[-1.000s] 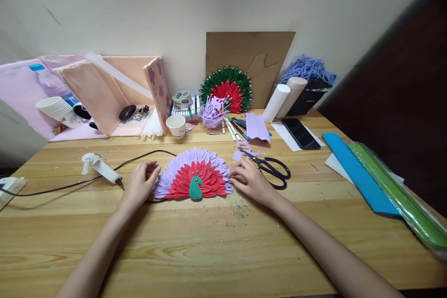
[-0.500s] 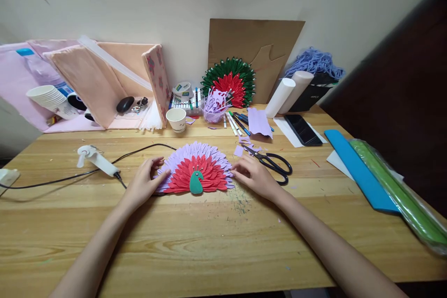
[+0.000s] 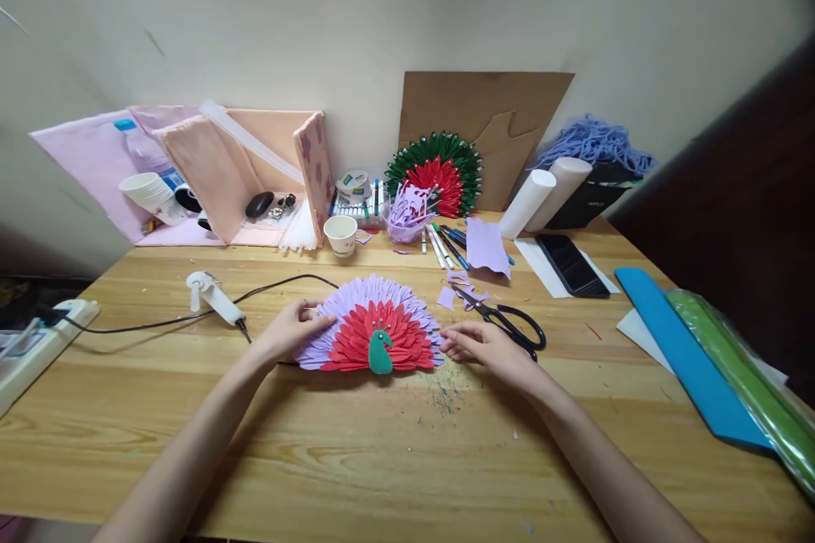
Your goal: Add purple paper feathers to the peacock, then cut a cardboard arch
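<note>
A paper peacock fan (image 3: pixel 373 324) with lilac outer feathers, red inner feathers and a teal bird body lies flat on the wooden table (image 3: pixel 395 441). My left hand (image 3: pixel 289 329) rests at its left edge, fingers curled onto the lilac feathers. At the right edge my right hand (image 3: pixel 480 341) has its fingertips pinched near the outer feathers. Black scissors (image 3: pixel 509 321) lie just behind my right hand. A white glue gun (image 3: pixel 213 297) with a black cord lies to the left of my left hand.
Against the wall stand a green and red paper fan (image 3: pixel 436 174), cardboard (image 3: pixel 490 114), white rolls (image 3: pixel 541 191), blue yarn (image 3: pixel 598 144), pink folders (image 3: pixel 210 161), paper cups (image 3: pixel 340 233) and pens (image 3: pixel 446 239). A phone (image 3: pixel 570 263), blue and green paper rolls (image 3: pixel 706 348) lie right; a power strip (image 3: pixel 38 344) left.
The view has shifted, so everything sits further right and lower in frame. My left fingers have slid onto the fan's left edge; my right hand has dropped to its lower right corner.
</note>
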A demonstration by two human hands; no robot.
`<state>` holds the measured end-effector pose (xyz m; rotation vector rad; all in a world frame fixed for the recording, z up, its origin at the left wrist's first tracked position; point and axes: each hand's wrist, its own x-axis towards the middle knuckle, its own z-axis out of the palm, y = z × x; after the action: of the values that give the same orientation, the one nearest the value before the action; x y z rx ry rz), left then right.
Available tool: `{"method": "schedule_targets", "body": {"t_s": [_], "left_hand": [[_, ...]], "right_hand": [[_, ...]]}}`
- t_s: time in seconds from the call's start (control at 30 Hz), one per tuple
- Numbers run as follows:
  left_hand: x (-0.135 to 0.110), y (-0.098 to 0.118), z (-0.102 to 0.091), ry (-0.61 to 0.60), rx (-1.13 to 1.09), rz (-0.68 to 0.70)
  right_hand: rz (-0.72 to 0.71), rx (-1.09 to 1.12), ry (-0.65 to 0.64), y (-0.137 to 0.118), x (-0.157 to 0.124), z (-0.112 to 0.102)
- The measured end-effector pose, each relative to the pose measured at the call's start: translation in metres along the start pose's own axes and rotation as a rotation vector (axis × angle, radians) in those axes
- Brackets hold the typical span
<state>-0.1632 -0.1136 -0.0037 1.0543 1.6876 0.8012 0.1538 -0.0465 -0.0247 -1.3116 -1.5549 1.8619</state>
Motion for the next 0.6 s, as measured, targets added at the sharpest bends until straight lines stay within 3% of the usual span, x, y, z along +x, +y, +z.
{"method": "schedule_targets", "body": {"t_s": [0.07, 0.13, 0.33, 0.43, 0.53, 0.6], "left_hand": [[-0.006, 0.016, 0.0, -0.09, -0.021, -0.017], [-0.011, 0.027, 0.001, -0.105, -0.039, -0.014], [-0.018, 0.041, 0.0, 0.004, -0.277, 0.052], [-0.019, 0.052, 0.002, 0.058, -0.39, 0.121], [-0.014, 0.066, 0.013, 0.083, -0.471, 0.176], [-0.006, 0.074, 0.025, 0.085, -0.477, 0.198]], "right_hand": [[0.005, 0.043, -0.015, -0.001, 0.001, -0.001], [-0.011, 0.077, -0.012, 0.0, 0.003, -0.005], [-0.202, 0.136, 0.265, 0.006, 0.016, -0.025], [-0.279, 0.217, 0.164, 0.002, 0.014, -0.023], [-0.265, 0.391, 0.023, -0.005, 0.005, -0.011], [-0.253, 0.517, 0.013, -0.009, 0.0, -0.003]]}}
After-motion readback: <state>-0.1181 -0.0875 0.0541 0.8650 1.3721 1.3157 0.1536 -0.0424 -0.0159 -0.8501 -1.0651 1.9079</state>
